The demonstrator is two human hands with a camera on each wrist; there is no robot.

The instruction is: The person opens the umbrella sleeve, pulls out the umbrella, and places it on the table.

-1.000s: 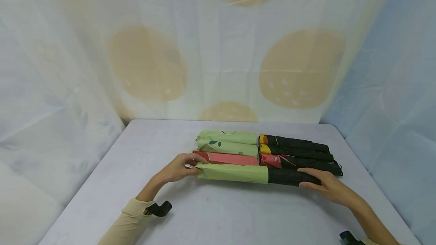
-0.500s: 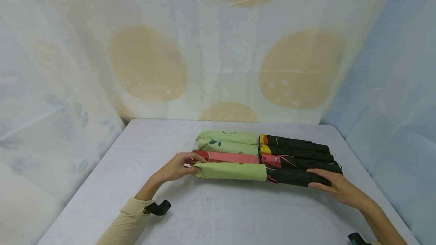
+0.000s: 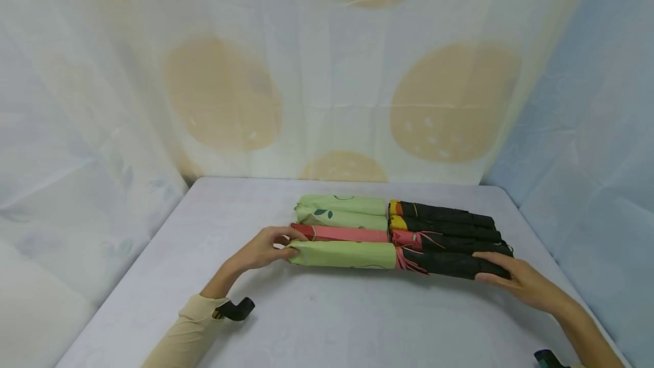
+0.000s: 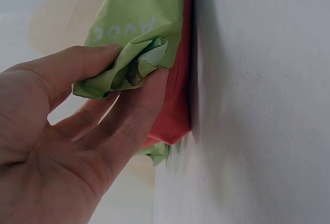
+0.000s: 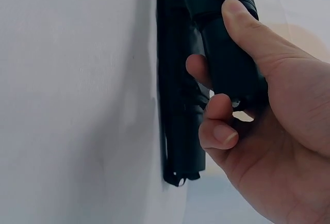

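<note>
Pinching the crumpled mouth of the green sleeve (image 4: 135,66), the left hand (image 3: 260,250) shows its thumb-and-finger grip only at the wrist, while the right hand (image 5: 268,115) curls round the black umbrella (image 3: 449,264) on the table (image 3: 332,322), nearest of the row.

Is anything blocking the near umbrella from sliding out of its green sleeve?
Nothing visible does. The left hand pinches the green sleeve, the right hand grips the umbrella's handle, and the table beyond lies bare.
</note>
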